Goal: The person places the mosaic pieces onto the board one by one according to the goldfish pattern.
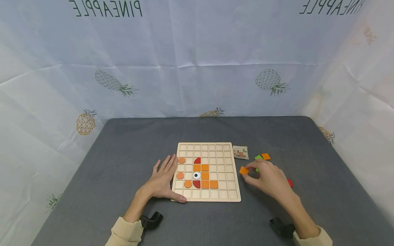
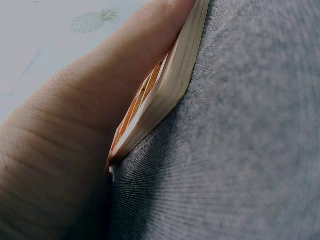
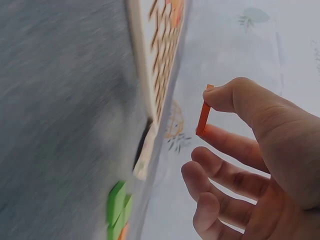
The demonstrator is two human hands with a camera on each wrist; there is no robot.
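Note:
A wooden grid board [image 1: 218, 153] lies on the table, with several orange squares [image 1: 205, 175], orange discs [image 1: 180, 175], red quarter-round pieces [image 1: 197, 184] and a white eye disc [image 1: 196, 175] in its cells. My left hand [image 1: 163, 181] rests at the board's left side, fingers spread straight and the thumb on the near left corner. To the right of the board, my right hand [image 1: 269, 176] pinches an orange square tile [image 1: 244, 170] between thumb and forefinger. In the right wrist view this tile [image 3: 204, 112] is seen edge-on, held above the table.
A small printed card [image 1: 240, 152] lies against the board's upper right side. Green tiles [image 1: 258, 157], another orange tile [image 1: 266, 156] and a red piece [image 1: 290, 182] lie around the right hand, partly hidden by it. A pineapple-print cloth [image 1: 197, 89] hangs behind the grey table [image 1: 138, 136].

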